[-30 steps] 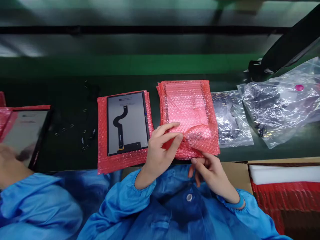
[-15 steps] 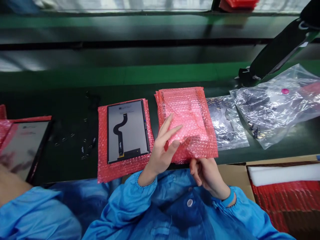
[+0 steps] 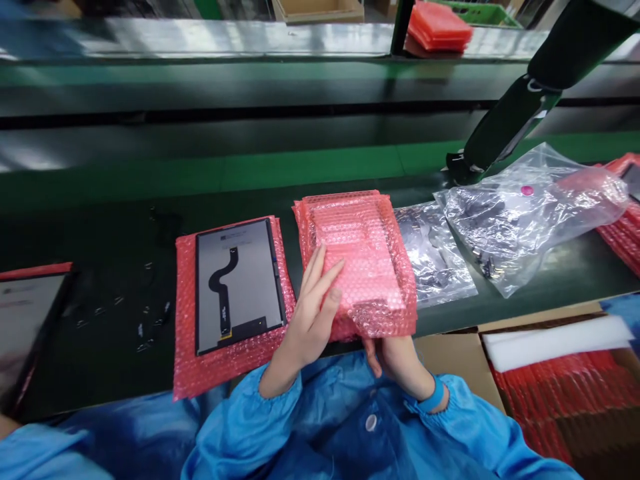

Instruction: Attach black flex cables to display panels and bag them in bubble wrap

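A stack of pink bubble-wrap bags (image 3: 367,247) lies at the middle of the dark bench, a flat pale shape showing through the top one. On its left part my left hand (image 3: 313,313) rests with the fingers stretched out. My right hand (image 3: 397,360) is at the bag's near edge, its fingers partly hidden under the wrap, so their grip is not visible. To the left, a display panel (image 3: 260,280) with a black curved flex cable (image 3: 223,293) lies on another pink bubble-wrap bag (image 3: 186,333).
Clear plastic bags (image 3: 510,207) of small dark parts lie right of the stack, below a black jointed arm (image 3: 500,127). An open carton (image 3: 455,363) holds red wrapped items at lower right. Loose small cables (image 3: 163,313) and another panel (image 3: 25,320) lie left, near a person's sleeve.
The view has shifted, so the bench items appear further left and lower. The top bag looks flatter, and my right hand sits further under its near edge.
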The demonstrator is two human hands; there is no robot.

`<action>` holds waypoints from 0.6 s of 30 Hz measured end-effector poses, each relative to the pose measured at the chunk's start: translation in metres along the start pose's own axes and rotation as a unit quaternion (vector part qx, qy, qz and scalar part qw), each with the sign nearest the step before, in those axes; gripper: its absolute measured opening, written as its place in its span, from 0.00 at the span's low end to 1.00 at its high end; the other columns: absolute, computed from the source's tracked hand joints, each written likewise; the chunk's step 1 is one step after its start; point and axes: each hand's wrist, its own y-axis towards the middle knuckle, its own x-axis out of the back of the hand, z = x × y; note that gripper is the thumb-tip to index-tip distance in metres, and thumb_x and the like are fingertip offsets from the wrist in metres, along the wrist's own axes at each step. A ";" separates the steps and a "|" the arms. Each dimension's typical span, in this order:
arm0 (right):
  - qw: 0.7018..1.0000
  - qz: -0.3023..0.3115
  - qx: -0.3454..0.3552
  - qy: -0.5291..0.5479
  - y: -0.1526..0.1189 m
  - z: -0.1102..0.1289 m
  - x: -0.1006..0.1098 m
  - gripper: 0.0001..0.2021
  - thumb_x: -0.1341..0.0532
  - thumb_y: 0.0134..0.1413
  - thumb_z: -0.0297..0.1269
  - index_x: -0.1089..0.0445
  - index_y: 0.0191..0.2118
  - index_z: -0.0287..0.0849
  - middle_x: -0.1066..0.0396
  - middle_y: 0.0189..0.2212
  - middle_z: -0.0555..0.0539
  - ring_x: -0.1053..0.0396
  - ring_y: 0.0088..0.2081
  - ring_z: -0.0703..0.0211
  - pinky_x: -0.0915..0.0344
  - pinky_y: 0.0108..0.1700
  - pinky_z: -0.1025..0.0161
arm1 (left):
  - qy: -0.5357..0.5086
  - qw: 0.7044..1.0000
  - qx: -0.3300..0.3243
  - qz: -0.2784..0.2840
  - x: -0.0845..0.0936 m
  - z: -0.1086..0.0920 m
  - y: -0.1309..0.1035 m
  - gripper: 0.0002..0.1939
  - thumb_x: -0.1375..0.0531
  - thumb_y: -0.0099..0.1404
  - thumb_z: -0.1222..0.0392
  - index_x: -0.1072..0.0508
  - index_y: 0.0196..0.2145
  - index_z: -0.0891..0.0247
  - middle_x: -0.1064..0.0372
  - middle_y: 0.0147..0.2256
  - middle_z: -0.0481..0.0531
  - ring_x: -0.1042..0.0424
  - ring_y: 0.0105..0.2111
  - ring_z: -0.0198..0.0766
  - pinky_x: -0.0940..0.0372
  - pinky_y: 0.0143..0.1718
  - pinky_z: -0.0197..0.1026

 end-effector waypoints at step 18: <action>0.994 0.105 -0.023 0.022 -0.013 -0.011 0.022 0.35 0.40 0.54 0.73 0.37 0.15 0.46 0.40 0.08 0.50 0.46 0.10 0.66 0.49 0.16 0.66 | 0.169 0.975 -0.114 0.091 0.018 -0.023 0.081 0.34 0.42 0.72 0.37 0.34 0.68 0.55 0.50 0.74 0.56 0.52 0.75 0.58 0.57 0.75 0.62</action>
